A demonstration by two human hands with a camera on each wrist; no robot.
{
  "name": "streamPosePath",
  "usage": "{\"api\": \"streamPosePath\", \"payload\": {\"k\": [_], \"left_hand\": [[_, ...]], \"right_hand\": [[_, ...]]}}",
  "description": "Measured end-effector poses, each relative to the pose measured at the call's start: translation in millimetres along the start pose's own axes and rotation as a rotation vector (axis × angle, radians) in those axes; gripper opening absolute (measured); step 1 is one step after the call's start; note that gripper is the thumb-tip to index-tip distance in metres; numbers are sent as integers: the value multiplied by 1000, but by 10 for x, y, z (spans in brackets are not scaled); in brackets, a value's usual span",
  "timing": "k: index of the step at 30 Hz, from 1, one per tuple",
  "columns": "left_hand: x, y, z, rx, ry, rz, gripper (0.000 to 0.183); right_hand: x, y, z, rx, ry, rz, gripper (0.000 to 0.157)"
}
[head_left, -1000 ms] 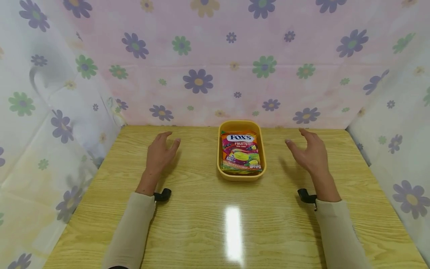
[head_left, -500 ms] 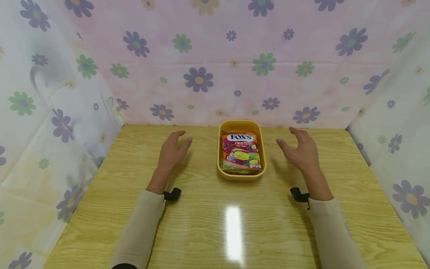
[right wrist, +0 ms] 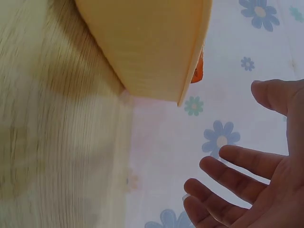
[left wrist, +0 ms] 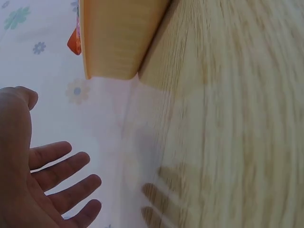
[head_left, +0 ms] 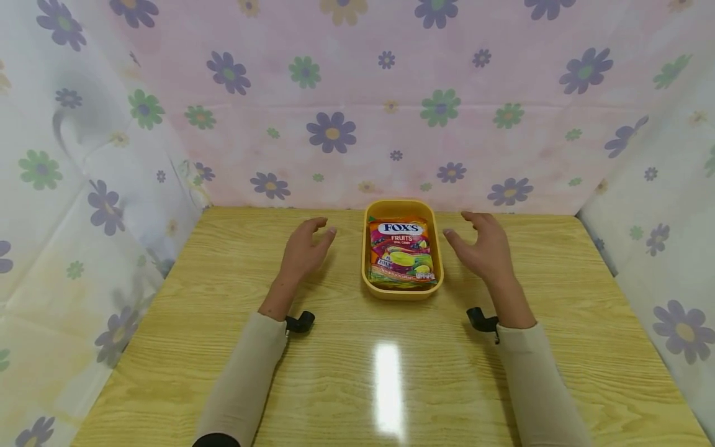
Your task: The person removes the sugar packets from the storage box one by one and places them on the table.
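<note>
Round-cornered yellow tray point(head_left: 403, 295), orange-and-purple FOX'S candy packet point(head_left: 401, 251) inside

The left hand point(head_left: 304, 251) and right hand point(head_left: 487, 249) have moved closer to the yellow container point(head_left: 402, 295)

Candy packet point(head_left: 401, 253): laid in tray point(head_left: 402, 295);
Tray: set on bench point(head_left: 341, 385), before backdrop point(head_left: 380, 81), flanked by left grip point(head_left: 306, 248) and right grip point(head_left: 486, 247)

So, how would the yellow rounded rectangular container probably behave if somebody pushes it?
The yellow container is likely stiff, as it looks like moulded plastic. It would probably slide rather than tip, sitting flat on the glossy wood-grain table. The shiny printed candy packet inside may shift, since space shows beyond it.
</note>
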State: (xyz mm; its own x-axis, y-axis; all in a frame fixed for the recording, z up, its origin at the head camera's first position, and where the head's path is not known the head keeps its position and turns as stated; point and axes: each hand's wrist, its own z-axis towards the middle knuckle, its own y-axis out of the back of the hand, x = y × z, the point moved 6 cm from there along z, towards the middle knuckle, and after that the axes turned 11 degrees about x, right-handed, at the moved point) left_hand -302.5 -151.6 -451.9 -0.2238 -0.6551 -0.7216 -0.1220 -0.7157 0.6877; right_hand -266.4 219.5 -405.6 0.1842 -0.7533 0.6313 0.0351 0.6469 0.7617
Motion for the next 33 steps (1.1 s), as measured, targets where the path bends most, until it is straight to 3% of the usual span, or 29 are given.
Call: {"api": "streamPosePath", "payload": {"k": [7, 13, 17, 23, 27, 33], "left_hand": [[-54, -111, 76, 4, -29, -56, 60], [-115, -217, 127, 21, -18, -105, 56], [-168, -310, 178, 22, -19, -136, 51], [-189, -468, 234, 47, 40, -197, 49], [-174, -551, 261, 42, 58, -258, 46], [-159, -658, 298, 41, 24, -370, 45]], "right_hand": [[123, -108, 67, 34, 27, 7, 62], [153, -214, 103, 109, -16, 46, 63], [176, -269, 128, 129, 11, 40, 63], [264, -367, 166, 161, 47, 11, 64], [330, -424, 185, 182, 19, -11, 63], [408, -465, 210, 191, -12, -73, 46]]}}
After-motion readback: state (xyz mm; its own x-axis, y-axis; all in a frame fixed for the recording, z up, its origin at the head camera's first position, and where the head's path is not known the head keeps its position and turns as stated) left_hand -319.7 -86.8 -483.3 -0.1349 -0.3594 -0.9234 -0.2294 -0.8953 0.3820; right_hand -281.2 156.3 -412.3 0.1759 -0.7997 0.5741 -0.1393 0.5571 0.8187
